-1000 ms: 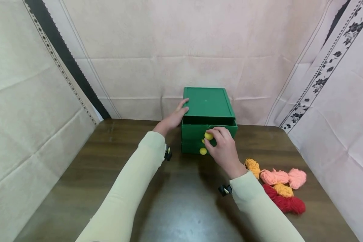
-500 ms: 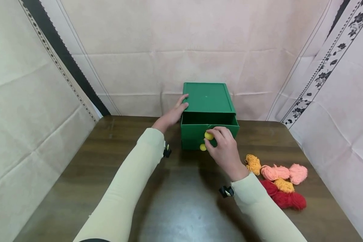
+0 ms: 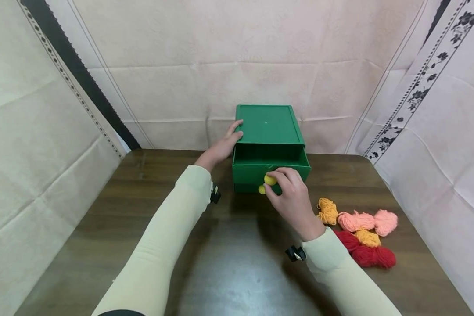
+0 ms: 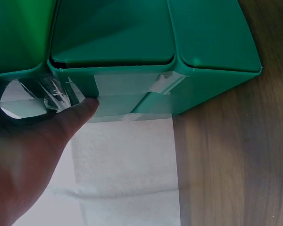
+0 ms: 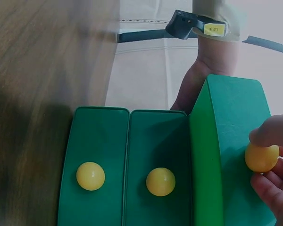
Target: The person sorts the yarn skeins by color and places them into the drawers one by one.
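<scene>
A green cabinet of drawers (image 3: 265, 123) stands at the back of the table. Its top drawer (image 3: 245, 172) is pulled partway out, and no contents show in the visible part. My right hand (image 3: 294, 202) pinches that drawer's round yellow knob (image 5: 262, 158) between thumb and fingers. Two lower drawers, seen in the right wrist view, stay flush, with a yellow middle knob (image 5: 161, 181) and a yellow bottom knob (image 5: 90, 176). My left hand (image 3: 222, 145) rests against the cabinet's left side near the top edge, its thumb (image 4: 80, 115) on clear tape there.
Right of my right forearm lie yarn skeins: orange yarn (image 3: 327, 211), pink yarn (image 3: 386, 222) and red yarn (image 3: 373, 256). A pale cloth (image 3: 174, 87) hangs behind the cabinet and along both sides of the brown wooden table (image 3: 237, 281).
The top drawer has come further out toward me, with my right hand still on its knob. My left hand keeps its place on the cabinet. The head view has shifted slightly.
</scene>
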Motion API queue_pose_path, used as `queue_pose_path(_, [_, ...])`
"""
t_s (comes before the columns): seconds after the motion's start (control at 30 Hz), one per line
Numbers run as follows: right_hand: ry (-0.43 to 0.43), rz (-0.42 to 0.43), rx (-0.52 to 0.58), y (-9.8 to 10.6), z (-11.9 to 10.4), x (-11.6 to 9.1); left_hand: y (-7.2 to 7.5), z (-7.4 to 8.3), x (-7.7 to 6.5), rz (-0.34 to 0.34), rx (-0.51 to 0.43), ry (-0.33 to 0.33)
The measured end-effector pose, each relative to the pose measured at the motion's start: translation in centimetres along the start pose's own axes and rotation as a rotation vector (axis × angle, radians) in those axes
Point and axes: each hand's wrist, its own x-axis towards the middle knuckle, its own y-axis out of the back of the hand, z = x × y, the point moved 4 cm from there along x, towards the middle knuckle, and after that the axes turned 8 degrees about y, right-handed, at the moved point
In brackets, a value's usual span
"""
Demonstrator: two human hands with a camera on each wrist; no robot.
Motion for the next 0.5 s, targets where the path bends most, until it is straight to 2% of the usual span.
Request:
queue_pose_path(0.2, [0.005, 0.008, 0.007, 0.1, -0.2, -0.2, 0.0, 2.1, -2.1, -0.043, 0.015, 0.055])
queue_pose_path(0.5, [0.011, 0.011, 0.013, 0.3, -0.3, -0.6, 0.0, 1.9, -2.0, -0.045, -0.008, 0.055])
